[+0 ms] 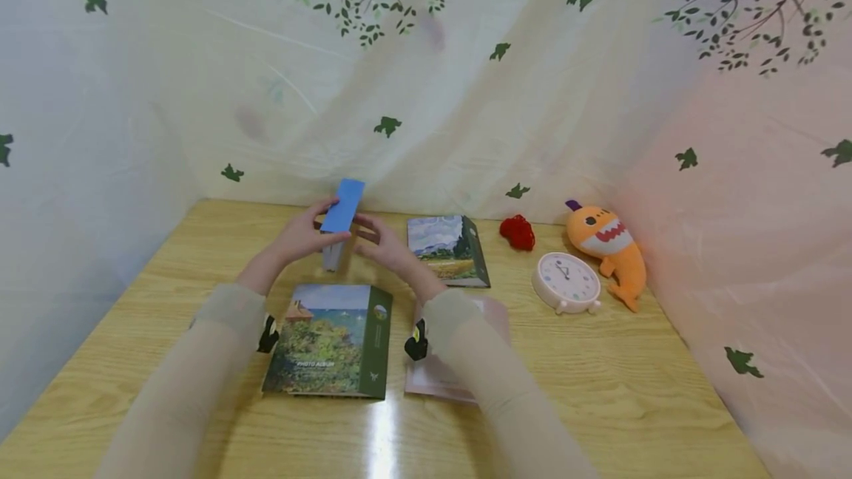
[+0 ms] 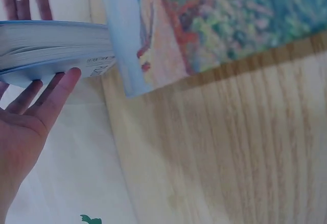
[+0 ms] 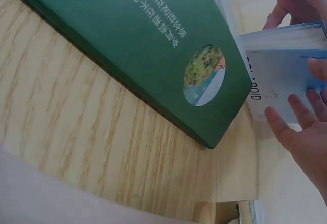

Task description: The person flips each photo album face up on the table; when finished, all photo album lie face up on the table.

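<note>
A thick blue-and-white book (image 1: 344,205) stands up at the back left of the table, its blue face tilted upward. My left hand (image 1: 299,233) grips it from the left, with the thumb reaching along its near side. Beside its right face is my right hand (image 1: 386,242), fingers spread. In the right wrist view, those fingers (image 3: 299,109) lie fairly straight against the pale cover (image 3: 278,78). The left wrist view shows the page edges (image 2: 51,42) between two covers. Nearer me, flat on the table, lies a photo album (image 1: 326,338) with a seaside painting and green spine.
A pink booklet (image 1: 439,379) lies partly under my right forearm. Behind it is another painted album (image 1: 442,242). Toward the right are a red yarn-like bundle (image 1: 518,233), a pink round clock (image 1: 566,283) and an orange shark plush (image 1: 609,250). A printed curtain (image 1: 426,94) hangs behind the table.
</note>
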Action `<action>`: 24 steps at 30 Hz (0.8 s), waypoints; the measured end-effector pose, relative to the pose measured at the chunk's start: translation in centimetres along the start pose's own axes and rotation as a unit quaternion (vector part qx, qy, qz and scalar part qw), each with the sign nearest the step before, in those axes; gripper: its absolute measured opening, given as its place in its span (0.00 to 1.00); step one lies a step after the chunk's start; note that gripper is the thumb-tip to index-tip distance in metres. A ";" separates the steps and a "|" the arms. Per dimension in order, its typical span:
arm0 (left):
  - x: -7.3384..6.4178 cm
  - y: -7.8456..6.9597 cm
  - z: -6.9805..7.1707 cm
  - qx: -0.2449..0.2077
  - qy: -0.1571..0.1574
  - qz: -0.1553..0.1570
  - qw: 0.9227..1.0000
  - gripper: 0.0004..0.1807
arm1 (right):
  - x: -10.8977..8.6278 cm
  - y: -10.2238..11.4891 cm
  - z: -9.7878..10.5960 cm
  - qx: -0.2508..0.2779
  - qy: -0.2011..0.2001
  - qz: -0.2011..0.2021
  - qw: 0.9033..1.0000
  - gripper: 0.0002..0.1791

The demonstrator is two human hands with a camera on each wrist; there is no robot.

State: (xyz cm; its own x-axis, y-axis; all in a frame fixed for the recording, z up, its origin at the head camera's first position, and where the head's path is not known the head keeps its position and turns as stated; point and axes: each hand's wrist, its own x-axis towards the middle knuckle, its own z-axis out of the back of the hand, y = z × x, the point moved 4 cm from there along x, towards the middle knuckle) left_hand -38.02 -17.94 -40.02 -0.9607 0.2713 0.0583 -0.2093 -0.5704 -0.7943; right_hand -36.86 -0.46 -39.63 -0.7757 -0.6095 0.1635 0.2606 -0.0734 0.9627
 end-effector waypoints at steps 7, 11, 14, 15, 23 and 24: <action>0.2 -0.4 0.1 0.052 -0.017 -0.008 0.998 0.51 | 0.3 -0.5 -0.7 -0.032 0.015 0.033 0.999 0.37; 0.3 -0.4 0.1 0.059 -0.030 -0.014 0.998 0.45 | 0.6 -1.6 -0.8 -0.049 0.009 0.018 0.999 0.38; 0.5 -0.6 0.2 0.061 -0.045 -0.033 0.997 0.40 | 0.8 -2.3 -0.6 -0.062 0.000 0.011 0.998 0.39; 0.5 -0.6 0.2 0.063 -0.052 -0.041 0.996 0.39 | 0.8 -2.4 -0.5 -0.066 -0.004 0.009 0.998 0.39; 0.6 -1.7 1.1 0.058 -0.126 -0.094 0.986 0.30 | 1.1 -3.0 0.2 -0.108 -0.054 -0.026 0.992 0.39; 0.5 -1.8 1.1 0.058 -0.131 -0.095 0.985 0.29 | 1.1 -3.2 0.3 -0.107 -0.062 -0.033 0.992 0.39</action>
State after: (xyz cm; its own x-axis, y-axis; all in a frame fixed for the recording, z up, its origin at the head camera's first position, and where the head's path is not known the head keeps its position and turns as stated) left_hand -38.35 -17.63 -37.87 -0.9129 0.1810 0.3659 -0.3951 -0.6169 -0.6806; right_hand -38.73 -0.63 -42.41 -0.8561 -0.4976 0.1395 0.3131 -0.2846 0.9061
